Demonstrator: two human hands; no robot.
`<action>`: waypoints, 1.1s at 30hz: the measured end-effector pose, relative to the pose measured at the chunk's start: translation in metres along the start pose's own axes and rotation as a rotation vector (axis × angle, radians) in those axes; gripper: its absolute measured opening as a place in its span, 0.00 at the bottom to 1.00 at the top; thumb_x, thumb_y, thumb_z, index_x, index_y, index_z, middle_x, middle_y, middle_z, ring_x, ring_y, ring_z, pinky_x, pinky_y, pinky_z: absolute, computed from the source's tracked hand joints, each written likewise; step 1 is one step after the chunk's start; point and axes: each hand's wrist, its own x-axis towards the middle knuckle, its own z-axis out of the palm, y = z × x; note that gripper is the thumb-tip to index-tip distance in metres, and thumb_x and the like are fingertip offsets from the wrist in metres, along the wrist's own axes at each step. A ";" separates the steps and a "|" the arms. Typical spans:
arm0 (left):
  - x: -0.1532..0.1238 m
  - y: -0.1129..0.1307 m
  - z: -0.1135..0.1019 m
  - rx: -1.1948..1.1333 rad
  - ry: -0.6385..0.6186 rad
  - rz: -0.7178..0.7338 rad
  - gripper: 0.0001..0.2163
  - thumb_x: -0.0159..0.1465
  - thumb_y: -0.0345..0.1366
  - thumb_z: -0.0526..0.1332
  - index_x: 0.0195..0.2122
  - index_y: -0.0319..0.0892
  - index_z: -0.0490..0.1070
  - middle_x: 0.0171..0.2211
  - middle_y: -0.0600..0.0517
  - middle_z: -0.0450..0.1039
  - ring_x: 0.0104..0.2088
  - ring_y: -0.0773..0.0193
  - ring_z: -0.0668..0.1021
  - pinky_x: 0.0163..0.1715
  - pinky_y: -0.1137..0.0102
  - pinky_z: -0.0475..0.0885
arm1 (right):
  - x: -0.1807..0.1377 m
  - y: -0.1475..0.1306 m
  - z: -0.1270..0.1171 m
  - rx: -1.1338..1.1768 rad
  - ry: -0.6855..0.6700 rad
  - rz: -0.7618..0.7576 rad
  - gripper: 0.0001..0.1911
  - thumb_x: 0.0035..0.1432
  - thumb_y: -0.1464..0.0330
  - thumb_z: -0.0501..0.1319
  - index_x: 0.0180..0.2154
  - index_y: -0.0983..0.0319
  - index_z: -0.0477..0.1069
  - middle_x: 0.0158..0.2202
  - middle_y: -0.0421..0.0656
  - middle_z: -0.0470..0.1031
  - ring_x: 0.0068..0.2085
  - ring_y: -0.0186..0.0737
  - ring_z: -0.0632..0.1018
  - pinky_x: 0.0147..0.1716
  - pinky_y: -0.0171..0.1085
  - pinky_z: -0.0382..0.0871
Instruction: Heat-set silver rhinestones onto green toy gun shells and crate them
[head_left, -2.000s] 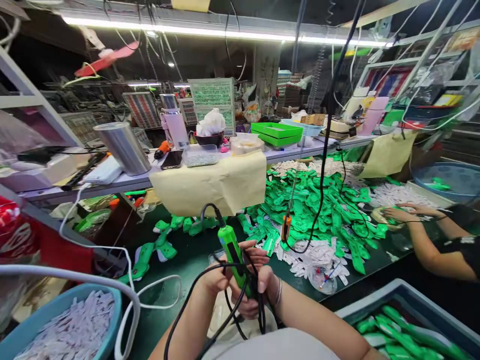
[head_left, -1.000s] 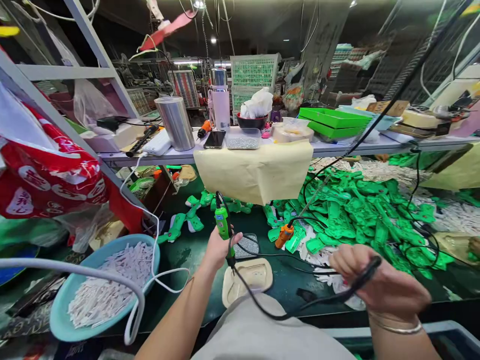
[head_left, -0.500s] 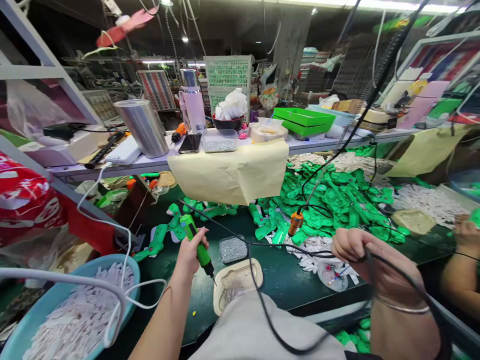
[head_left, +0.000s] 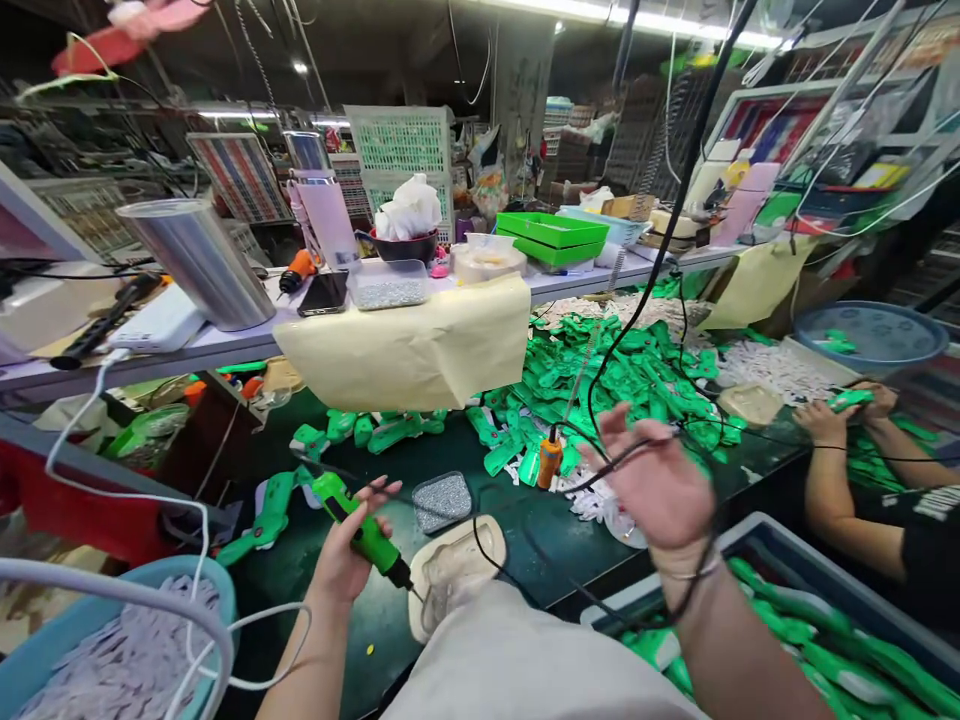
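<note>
gripping left hand point(head_left: 346, 550): the green driver point(head_left: 375, 553) lies between its thumb and fingers, body slanting down toward the cream tray point(head_left: 491, 527).
driver tip: at the left side of that tray; from where i stand, i can't tell whether it touches.
both hands: well apart, though two seconds ago they were together around the driver and its bunched cable.
driver tilt: leaning over, where a second ago it was nearly upright.
right hand point(head_left: 664, 490): opened up since half a second ago, when it was closed around the black cable point(head_left: 611, 467).
right fingers: spread and a little bent, palm showing; the cable runs by them, too blurred to say if it touches.
left fingers: curled around the driver's body, holding it.
screw box point(head_left: 442, 500): on the dark green bench point(head_left: 386, 620), just beyond the tray.
</note>
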 end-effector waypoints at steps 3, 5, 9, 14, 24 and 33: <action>-0.008 0.000 0.014 -0.040 -0.277 -0.011 0.28 0.44 0.44 0.75 0.47 0.42 0.81 0.55 0.39 0.77 0.25 0.64 0.78 0.24 0.70 0.73 | -0.004 0.042 -0.008 0.037 -0.038 0.233 0.14 0.49 0.61 0.75 0.30 0.55 0.71 0.43 0.38 0.79 0.47 0.39 0.80 0.52 0.46 0.76; -0.012 -0.002 0.023 -0.055 -0.464 -0.050 0.27 0.45 0.46 0.74 0.47 0.41 0.80 0.52 0.38 0.79 0.26 0.60 0.80 0.23 0.69 0.72 | -0.009 0.059 -0.010 0.005 -0.089 0.247 0.13 0.51 0.60 0.73 0.30 0.56 0.71 0.39 0.38 0.78 0.40 0.37 0.80 0.44 0.41 0.78; -0.018 -0.003 0.037 -0.107 -0.747 -0.149 0.21 0.51 0.50 0.70 0.39 0.39 0.79 0.23 0.46 0.77 0.17 0.62 0.73 0.17 0.71 0.64 | -0.017 0.071 -0.020 -0.235 -0.185 0.379 0.14 0.59 0.56 0.65 0.31 0.60 0.70 0.25 0.35 0.68 0.23 0.29 0.71 0.26 0.31 0.71; -0.019 0.007 0.055 -0.141 -0.777 -0.215 0.18 0.51 0.51 0.69 0.32 0.40 0.74 0.11 0.63 0.47 0.10 0.73 0.54 0.14 0.75 0.52 | -0.025 0.105 -0.068 -0.599 -0.231 0.922 0.12 0.57 0.60 0.57 0.38 0.61 0.66 0.28 0.40 0.74 0.17 0.33 0.71 0.19 0.33 0.68; 0.002 0.025 0.088 -0.101 -0.540 -0.099 0.17 0.49 0.47 0.68 0.33 0.40 0.73 0.17 0.61 0.52 0.15 0.72 0.58 0.19 0.72 0.54 | -0.019 0.186 -0.084 -0.955 -0.937 0.956 0.15 0.43 0.71 0.67 0.38 0.63 0.75 0.32 0.37 0.74 0.33 0.33 0.71 0.36 0.33 0.66; 0.009 0.065 0.069 0.040 0.000 0.206 0.13 0.45 0.43 0.68 0.29 0.41 0.72 0.16 0.59 0.63 0.16 0.70 0.65 0.18 0.73 0.60 | -0.063 0.132 -0.120 -0.696 -0.265 0.843 0.35 0.47 0.35 0.61 0.20 0.61 0.65 0.27 0.44 0.71 0.32 0.38 0.71 0.38 0.40 0.64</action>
